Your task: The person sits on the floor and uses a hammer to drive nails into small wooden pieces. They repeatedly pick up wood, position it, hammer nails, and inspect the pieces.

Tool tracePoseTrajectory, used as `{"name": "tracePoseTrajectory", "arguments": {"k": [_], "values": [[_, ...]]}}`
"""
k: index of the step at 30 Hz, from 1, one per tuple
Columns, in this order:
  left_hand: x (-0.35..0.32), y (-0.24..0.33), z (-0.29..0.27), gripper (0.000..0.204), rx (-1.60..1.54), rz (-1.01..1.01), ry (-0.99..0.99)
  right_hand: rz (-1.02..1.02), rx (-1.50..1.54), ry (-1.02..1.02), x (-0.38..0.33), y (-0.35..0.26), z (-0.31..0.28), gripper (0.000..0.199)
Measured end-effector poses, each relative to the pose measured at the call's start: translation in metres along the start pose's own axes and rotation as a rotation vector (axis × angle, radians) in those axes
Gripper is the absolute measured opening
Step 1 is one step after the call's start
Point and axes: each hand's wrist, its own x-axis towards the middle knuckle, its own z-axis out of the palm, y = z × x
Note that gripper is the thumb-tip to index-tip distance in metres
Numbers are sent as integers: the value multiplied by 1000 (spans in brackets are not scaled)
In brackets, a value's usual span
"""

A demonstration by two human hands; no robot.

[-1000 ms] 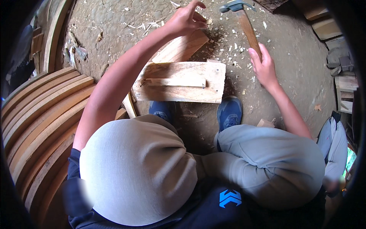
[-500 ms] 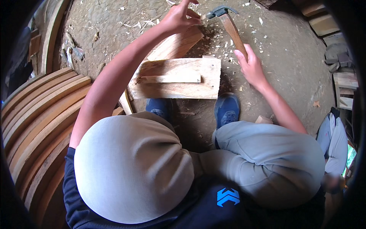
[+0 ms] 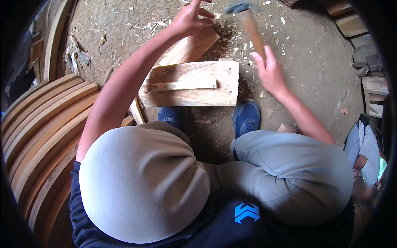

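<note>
My right hand is wrapped round the wooden handle of a claw hammer. The dark hammer head is raised beside my left hand and smeared by motion. My left hand is at the far end of a wooden block, its fingers curled and partly cut off by the upper edge. What those fingers hold, if anything, I cannot make out. Nearer to me, a pale, thick board lies between the block and my feet, with a narrow wood strip on top.
Wood chips litter the dirt floor. Long stacked planks stand close on my left. More cut timber lies at the far right. Another person's light-coloured clothing shows at the right edge. My blue shoes flank the near side of the board.
The hammer head has moved slightly up and away from my left fingers and is now blurred. My right hand has risen a little. My left hand stays nearly in place.
</note>
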Motion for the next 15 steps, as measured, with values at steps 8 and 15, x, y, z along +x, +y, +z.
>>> {"name": "tracePoseTrajectory", "arguments": {"k": [8, 15], "values": [[1, -2, 2, 65, -33, 16, 14, 79, 18, -29, 2, -1, 0, 26], [-3, -6, 7, 63, -91, 22, 82, 72, 11, -58, 2, -1, 3, 27]]}}
